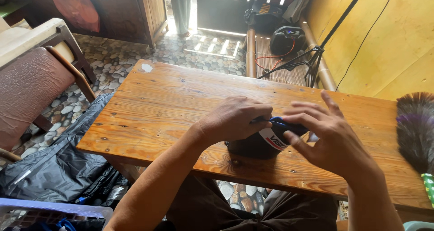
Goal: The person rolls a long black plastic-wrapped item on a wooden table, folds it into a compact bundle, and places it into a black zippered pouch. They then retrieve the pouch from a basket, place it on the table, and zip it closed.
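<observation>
A person seated at a wooden surface (172, 104) works both hands over a small dark object (255, 145), most of it hidden beneath the palms. What shows is a rounded black body, a white patch with red and dark print, and a blue edge near the top; it may be folded fabric or a cap, but its exact kind cannot be made out. It rests on the near half of the surface, close to the front edge. The left hand (235, 119) is curled down over the object, fingers clenched on its top, while the right hand (323, 133) touches its far side with fingers spread and loose; whether that hand truly grips anything cannot be told.

The surface is made of broad orange-brown planks with strong grain, dark knots and a pale chipped spot at its far left corner. At the right edge lies a feather duster (416, 127), its brown and purple plumes soft and fanned, its green-patterned handle cut off by the frame. Below the surface to the left, crumpled black plastic sheeting (58, 163) is heaped on a floor of pebble-patterned tiles (113, 63), beside the rim of a lilac plastic basket (54, 210), only partly seen. A chair (31, 72) with wooden arms and brown textured upholstery stands further left. Beyond, a black device with an orange cable (287, 40) sits on a bamboo bench against a yellow wall.
</observation>
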